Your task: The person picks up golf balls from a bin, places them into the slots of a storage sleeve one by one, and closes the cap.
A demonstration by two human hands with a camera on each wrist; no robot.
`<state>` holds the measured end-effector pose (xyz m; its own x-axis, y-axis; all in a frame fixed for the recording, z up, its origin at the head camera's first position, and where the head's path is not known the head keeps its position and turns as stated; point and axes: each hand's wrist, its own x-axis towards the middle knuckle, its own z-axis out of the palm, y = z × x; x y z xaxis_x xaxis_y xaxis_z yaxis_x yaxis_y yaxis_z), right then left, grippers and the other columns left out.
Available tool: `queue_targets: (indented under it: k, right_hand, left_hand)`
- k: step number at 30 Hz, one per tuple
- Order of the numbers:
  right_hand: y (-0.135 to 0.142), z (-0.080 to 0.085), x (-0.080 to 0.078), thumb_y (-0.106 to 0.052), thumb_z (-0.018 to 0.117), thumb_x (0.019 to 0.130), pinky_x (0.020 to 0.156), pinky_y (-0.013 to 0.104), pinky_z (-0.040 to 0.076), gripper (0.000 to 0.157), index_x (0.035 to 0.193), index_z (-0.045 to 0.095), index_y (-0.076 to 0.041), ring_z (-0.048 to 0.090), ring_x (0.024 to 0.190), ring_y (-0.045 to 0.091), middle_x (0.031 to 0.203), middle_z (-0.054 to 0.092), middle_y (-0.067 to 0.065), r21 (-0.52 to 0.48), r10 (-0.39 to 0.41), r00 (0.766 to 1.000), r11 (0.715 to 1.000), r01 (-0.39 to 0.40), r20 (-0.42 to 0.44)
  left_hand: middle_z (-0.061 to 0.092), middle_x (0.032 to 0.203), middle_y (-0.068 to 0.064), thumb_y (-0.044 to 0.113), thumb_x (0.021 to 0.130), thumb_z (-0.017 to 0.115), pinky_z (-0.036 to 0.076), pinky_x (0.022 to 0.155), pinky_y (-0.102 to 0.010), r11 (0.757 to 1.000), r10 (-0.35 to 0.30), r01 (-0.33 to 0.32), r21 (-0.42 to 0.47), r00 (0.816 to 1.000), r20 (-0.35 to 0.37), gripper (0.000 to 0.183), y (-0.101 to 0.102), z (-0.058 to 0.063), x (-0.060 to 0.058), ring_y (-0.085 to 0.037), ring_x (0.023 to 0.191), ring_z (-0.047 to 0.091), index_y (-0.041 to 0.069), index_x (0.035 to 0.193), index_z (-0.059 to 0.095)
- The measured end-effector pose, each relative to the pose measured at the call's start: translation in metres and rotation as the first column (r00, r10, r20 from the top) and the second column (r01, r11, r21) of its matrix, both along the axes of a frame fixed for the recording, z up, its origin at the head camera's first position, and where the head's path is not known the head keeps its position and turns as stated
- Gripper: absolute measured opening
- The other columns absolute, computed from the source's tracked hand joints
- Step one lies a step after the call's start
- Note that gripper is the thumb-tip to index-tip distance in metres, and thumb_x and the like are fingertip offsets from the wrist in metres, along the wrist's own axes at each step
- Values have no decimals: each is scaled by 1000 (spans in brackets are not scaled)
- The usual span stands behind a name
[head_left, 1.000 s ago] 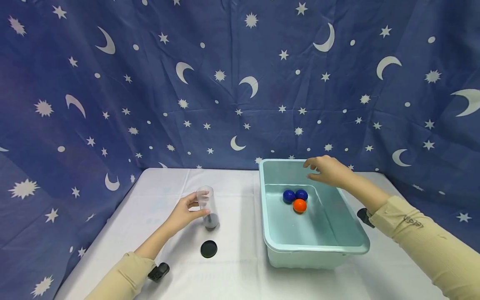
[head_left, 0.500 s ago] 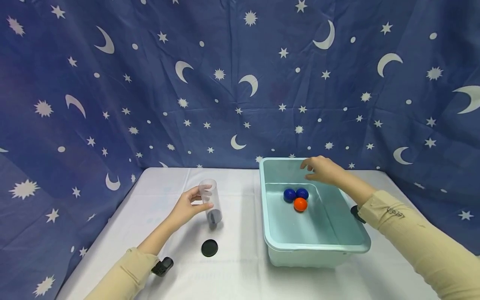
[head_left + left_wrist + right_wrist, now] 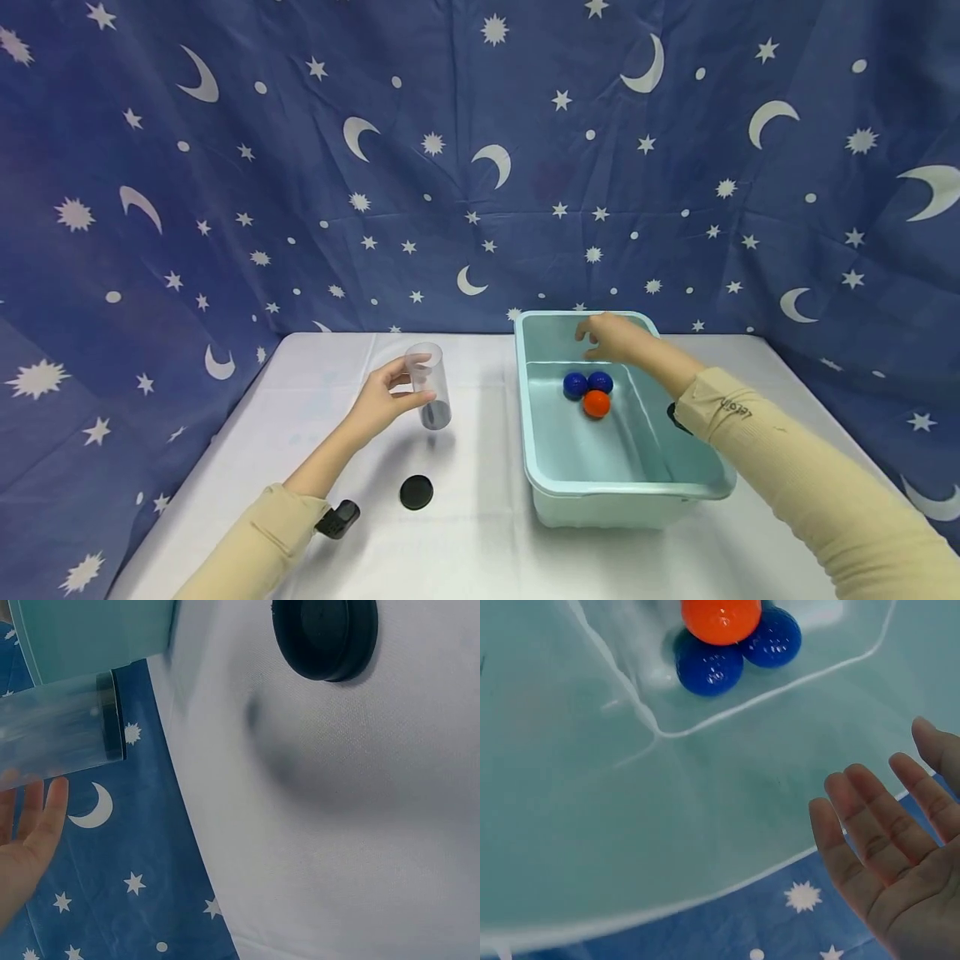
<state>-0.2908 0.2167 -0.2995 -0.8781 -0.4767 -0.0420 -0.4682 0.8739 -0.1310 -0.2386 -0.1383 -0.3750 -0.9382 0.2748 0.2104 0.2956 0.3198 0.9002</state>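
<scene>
Inside the pale teal bin (image 3: 596,510), two blue balls (image 3: 575,385) and an orange ball (image 3: 596,405) are seen; behind it, a blue curtain (image 3: 420,267) is patterned with white moons, stars and dots.

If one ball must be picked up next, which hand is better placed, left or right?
The right hand, I think: it holds nothing and is at the far end of the bin, near the balls. The left hand is farther away and grips the clear tube.

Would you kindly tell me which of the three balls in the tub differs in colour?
It is the orange ball; in the head view it lies in front of the two blue balls, which sit side by side.
</scene>
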Motion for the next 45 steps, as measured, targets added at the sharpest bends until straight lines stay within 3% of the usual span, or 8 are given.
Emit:
queue_targets:
  k: [3, 10, 17, 25, 33, 40, 45]
  right_hand:
    - [-2, -5, -1, -5, 72, 79, 75, 41, 54, 25, 102, 66, 4, 62, 81, 28, 90, 67, 18, 2, 16, 1000, 1000, -16, -1]
    - [-2, -24, -5, -5, 72, 78, 70, 35, 52, 25, 100, 66, 4, 59, 78, 24, 91, 66, 18, 11, -48, 996, 999, 48, 68]
    - [-1, -37, -12, -5, 74, 75, 69, 35, 51, 20, 93, 67, 2, 58, 76, 23, 89, 67, 15, 26, -55, 996, 998, 54, 64]
    - [3, -49, -18, -4, 74, 75, 64, 28, 48, 16, 90, 68, -1, 54, 72, 19, 84, 64, 10, 55, -100, 985, 994, 93, 140]
    - [4, -57, -19, -1, 75, 73, 71, 32, 52, 16, 88, 69, -1, 57, 79, 21, 93, 66, 14, 78, -110, 973, 992, 96, 201]
    - [2, -63, -15, 2, 72, 74, 54, 27, 53, 17, 91, 67, 0, 56, 69, 20, 99, 60, 16, 101, -142, 948, 988, 118, 283]
    - [2, -67, -13, 3, 72, 75, 54, 27, 53, 19, 93, 65, 0, 55, 65, 19, 98, 59, 15, 111, -138, 943, 988, 108, 302]
  left_hand:
    - [58, 124, -19, 14, 81, 74, 54, 87, -37, 1000, -6, 6, 22, 1000, 3, 57, 2, 1, 0, -35, 113, 58, 10, 133, 52]
    - [55, 122, -24, 8, 81, 73, 54, 88, -33, 996, -37, 35, 85, 999, 17, 55, 7, 3, -3, -37, 113, 57, 7, 132, 51]
    - [53, 121, -20, 11, 81, 73, 53, 91, -37, 997, -34, 32, 75, 999, 22, 56, 10, 7, -4, -37, 114, 56, 10, 133, 51]
    - [51, 122, -22, 9, 80, 74, 54, 89, -37, 996, -54, 50, 74, 997, 49, 56, 13, 8, -4, -37, 113, 59, 8, 131, 52]
    - [52, 124, -22, 11, 80, 75, 52, 91, -40, 999, -42, 41, 35, 999, 25, 55, 14, 9, -4, -33, 108, 61, 10, 130, 53]
    - [53, 126, -19, 13, 80, 75, 52, 91, -41, 999, -47, 47, 14, 999, 14, 55, 15, 9, -5, -33, 109, 61, 10, 130, 54]
    - [54, 123, -18, 12, 79, 76, 52, 90, -41, 999, -48, 48, 10, 999, -5, 54, 17, 9, -5, -33, 107, 62, 10, 129, 55]
